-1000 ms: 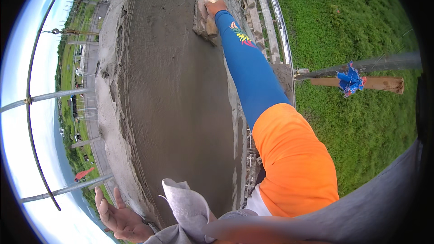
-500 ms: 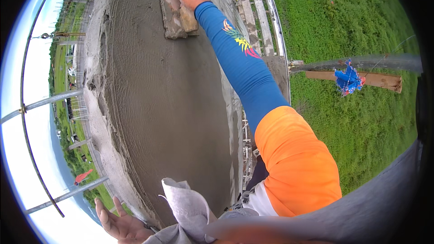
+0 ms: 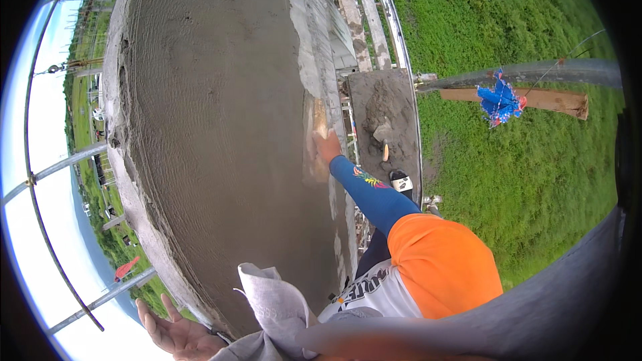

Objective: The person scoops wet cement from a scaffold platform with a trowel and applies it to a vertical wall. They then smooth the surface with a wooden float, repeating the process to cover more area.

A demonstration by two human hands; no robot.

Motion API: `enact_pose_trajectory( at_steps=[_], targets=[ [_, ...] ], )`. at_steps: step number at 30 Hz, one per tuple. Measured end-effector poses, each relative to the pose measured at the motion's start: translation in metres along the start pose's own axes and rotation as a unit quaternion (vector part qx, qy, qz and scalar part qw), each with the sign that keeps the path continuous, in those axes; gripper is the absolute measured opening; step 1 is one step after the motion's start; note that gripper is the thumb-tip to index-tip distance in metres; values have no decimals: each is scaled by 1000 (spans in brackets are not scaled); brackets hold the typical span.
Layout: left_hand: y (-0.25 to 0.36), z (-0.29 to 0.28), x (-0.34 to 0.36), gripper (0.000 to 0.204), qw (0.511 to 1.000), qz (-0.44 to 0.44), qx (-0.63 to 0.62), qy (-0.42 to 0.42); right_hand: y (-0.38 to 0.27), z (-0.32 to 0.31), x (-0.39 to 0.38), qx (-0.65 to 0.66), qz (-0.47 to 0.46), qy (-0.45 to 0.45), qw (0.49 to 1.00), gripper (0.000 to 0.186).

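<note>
My right hand is closed around the handle of a wooden plastering float. The float, blurred by motion, lies against the wet grey plaster on the wall, close to its right edge. A blue sleeve with a colourful print covers that forearm. At the lower left, my left hand is held up with fingers spread and nothing in it, beside the wall's rough left edge. Grey cloth partly covers the view near that wrist.
Right of the wall, a board carries a heap of mortar and a trowel; a shoe shows at its near end. Scaffold planks run beyond. A metal pole crosses above grass, with blue cloth tied near it. Rods and pipes stand left.
My right hand has drawn the float from the far part of the wall toward me and to the right. The mortar board and trowel have come into sight. The left hand stays open.
</note>
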State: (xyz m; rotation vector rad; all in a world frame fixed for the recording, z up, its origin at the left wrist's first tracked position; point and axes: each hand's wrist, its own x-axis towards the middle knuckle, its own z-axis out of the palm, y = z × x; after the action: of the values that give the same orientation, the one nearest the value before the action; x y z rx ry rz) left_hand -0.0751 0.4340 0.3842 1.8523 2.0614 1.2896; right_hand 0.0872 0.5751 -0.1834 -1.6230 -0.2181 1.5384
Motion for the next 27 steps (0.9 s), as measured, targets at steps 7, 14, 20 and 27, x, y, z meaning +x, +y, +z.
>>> enact_pose_trajectory(
  at_steps=[7, 14, 20, 27],
  targets=[
    [-2, -12, 7, 74, 1000, -19, 17, -9, -29, -17, -8, 216, 48, -68, 973, 37],
    [-6, -13, 12, 74, 999, -32, 26, -4, -209, 22, 142, 184, -99, -98, 973, 40],
    [-7, -9, 14, 74, 998, -45, 36, -5, -267, 17, 105, 212, -159, -190, 945, 37],
    [-4, -9, 16, 73, 997, -59, 50, -4, -290, 33, 57, 69, -387, -110, 913, 40]
  ],
)
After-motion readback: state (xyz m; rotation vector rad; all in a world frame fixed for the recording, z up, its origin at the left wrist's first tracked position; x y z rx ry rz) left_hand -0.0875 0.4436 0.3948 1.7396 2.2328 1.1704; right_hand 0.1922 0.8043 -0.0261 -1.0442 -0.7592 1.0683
